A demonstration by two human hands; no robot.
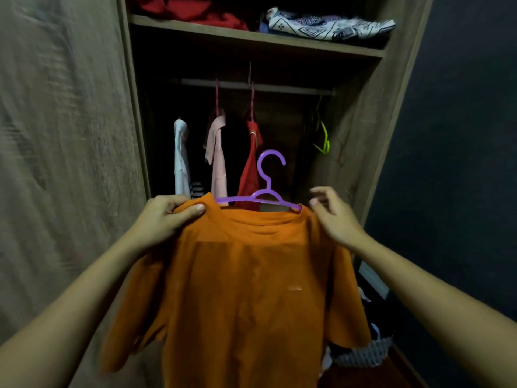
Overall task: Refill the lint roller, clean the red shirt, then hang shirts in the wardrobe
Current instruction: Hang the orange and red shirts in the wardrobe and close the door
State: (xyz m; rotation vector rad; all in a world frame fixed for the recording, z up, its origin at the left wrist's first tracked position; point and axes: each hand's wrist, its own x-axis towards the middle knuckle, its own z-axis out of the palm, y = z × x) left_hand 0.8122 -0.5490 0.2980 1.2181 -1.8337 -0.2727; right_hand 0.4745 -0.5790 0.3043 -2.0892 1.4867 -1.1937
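Hanger (269, 189) and orange shirt (246, 275) are held up at the centre of the head view, in front of the open wardrobe (363, 121). The purple hanger's long axis is laid across the frame, left to right, dipping slightly at the right. Its hook is pointed upward with the open end turned to the right. Both arms of the hanger are tucked into the collar, so their tips are hidden under the fabric. The shirt is hung collar-up, its length running down the frame.

The left shoulder of the shirt is pinched by the left hand (165, 217), with the thumb pressed over the cloth. The right hand (333, 214) is placed at the right shoulder with its fingers loosely bent. Its fingertips are blurred, and whether any cloth is gripped cannot be told.

Behind the hook, a rail (279, 88) is seen across the upper centre. A white garment (180, 158), a pink garment (218, 152) and a red shirt (250, 163) are hung from it, the red one directly behind the hanger. A green hanger (324, 141) is hung well apart at the right end. Above, a shelf (251, 37) is loaded with red cloth (195, 9) and patterned cloth (330, 23).

The lower wardrobe is blocked by the orange shirt, whose hem is cut off by the bottom edge. A patterned item (363, 354) at lower right is too dark to identify.
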